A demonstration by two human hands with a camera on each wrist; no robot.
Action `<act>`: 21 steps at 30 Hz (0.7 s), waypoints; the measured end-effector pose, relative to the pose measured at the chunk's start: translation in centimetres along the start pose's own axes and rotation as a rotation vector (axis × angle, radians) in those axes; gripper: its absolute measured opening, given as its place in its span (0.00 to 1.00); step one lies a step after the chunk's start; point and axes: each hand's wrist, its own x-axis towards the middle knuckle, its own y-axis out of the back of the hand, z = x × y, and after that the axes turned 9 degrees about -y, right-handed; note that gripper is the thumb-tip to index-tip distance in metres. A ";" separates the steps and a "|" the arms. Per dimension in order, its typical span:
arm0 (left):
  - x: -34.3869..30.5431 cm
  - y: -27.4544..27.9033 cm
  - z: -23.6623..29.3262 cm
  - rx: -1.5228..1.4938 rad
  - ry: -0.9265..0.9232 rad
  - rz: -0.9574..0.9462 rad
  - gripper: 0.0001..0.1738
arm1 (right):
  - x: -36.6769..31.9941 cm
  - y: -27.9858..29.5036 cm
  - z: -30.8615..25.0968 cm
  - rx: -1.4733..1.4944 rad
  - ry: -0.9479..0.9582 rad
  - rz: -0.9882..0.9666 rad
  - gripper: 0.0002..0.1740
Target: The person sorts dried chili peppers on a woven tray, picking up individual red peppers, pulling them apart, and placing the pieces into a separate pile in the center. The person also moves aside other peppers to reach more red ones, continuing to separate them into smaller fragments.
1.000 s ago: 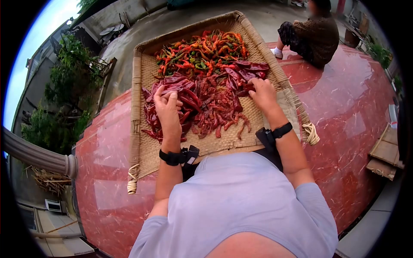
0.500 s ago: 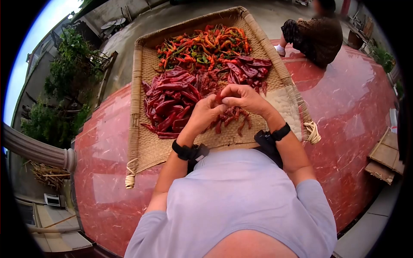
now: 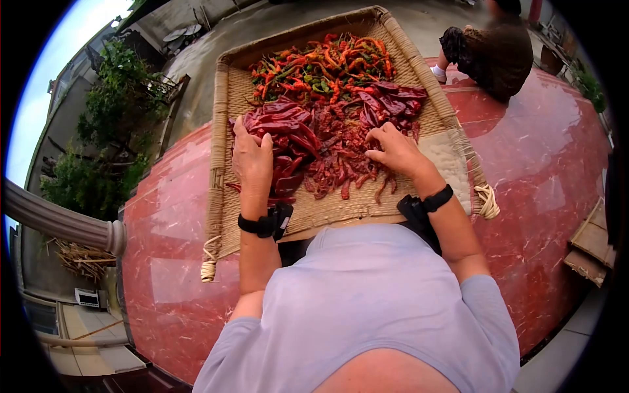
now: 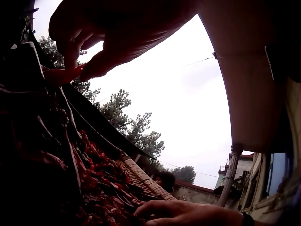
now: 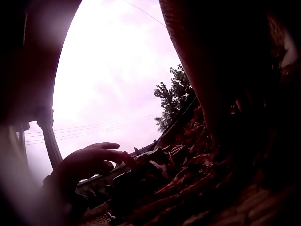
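My left hand (image 3: 253, 160) is over the left heap of large, glossy dark-red chili peppers (image 3: 283, 124). In the left wrist view its thumb and fingers pinch a red chili pepper (image 4: 66, 75) beside that heap. My right hand (image 3: 403, 154) reaches down to the smaller, shriveled dried chilies (image 3: 334, 171) in the middle, thumb and forefinger apart. Its fingertips lie at those chilies, partly hidden. All the peppers rest on a woven tray (image 3: 226, 98) with a raised rim. A second small heap of large dark-red peppers (image 3: 393, 101) sits just beyond my right hand.
Thin orange, red and green chilies (image 3: 321, 65) cover the tray's far end. The tray stands on red polished stone (image 3: 524, 170). Another person (image 3: 495, 56) sits at the far right. A stone column (image 3: 72, 219) and leafy plants (image 3: 108, 118) are on the left.
Half a second ago both hands met over the middle with a small red piece between the fingers. Now they are apart, left hand at the left heap, right hand at the shriveled chilies.
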 end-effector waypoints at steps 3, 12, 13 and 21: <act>-0.9 -1.0 0.9 -0.197 -0.100 -0.011 0.28 | 0.7 -0.3 1.3 0.107 0.001 -0.020 0.20; -4.4 -4.9 5.1 -0.549 -0.259 -0.486 0.26 | 1.0 1.9 0.8 0.745 -0.004 -0.110 0.18; -4.7 -5.8 4.9 -0.592 -0.295 -0.470 0.27 | 0.8 1.9 0.5 0.876 0.037 -0.166 0.18; -4.1 -4.1 4.8 -0.580 -0.125 -0.543 0.16 | 1.3 0.5 0.3 0.732 0.078 -0.070 0.14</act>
